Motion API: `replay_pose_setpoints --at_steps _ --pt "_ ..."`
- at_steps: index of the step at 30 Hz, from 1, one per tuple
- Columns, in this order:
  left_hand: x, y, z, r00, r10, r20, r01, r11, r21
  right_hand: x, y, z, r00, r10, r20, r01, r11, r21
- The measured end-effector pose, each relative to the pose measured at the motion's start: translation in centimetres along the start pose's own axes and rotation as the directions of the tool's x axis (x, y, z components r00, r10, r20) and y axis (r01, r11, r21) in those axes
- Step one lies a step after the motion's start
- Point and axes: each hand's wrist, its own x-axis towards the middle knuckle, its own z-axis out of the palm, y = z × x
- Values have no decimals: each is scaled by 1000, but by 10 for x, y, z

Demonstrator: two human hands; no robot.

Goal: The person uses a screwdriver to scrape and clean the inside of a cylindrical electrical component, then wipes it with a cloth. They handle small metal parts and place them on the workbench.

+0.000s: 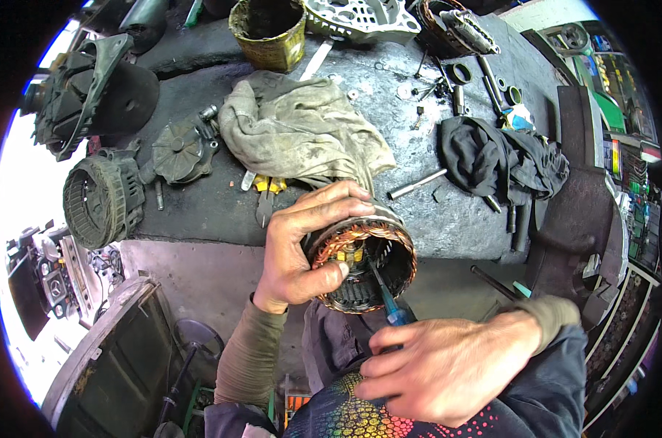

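Observation:
My left hand (305, 244) is wrapped round an alternator housing (412, 257) with a ring of copper windings at its open end. The opening faces me, at the front edge of the workbench. My left thumb reaches over the rim, beside a yellowish part (351, 255) inside. In my right hand (451, 365) is a screwdriver (395, 310) with a blue, partly see-through handle. Its shaft points into the housing; what the tip touches I cannot make out. Just behind the housing lies a crumpled grey-beige rag (302, 124).
Yellow-handled pliers (266, 197) lie left of the housing, near a slotted alternator end frame (101, 193) and a round metal cover (181, 152). A metal tube (417, 184) and a dark cloth (484, 157) are to the right. A grimy yellow bucket (269, 40) stands at the back.

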Motion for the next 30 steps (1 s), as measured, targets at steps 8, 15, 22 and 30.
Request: replay_pose_setpoints --at_steps 8,15,22,30 --pt "-4 -6 -6 998 -66 17 67 995 -76 11 14 -8 980 -119 159 97 986 138" --pt "2 -13 -10 997 61 53 -63 997 38 -1 28 26 907 -231 -352 275 958 79" --pt "6 -11 -12 992 64 110 -67 997 23 -2 32 31 810 -218 -545 301 951 67" --pt "-5 -11 -12 999 -18 37 15 996 84 9 29 51 592 -232 -772 249 964 -98"
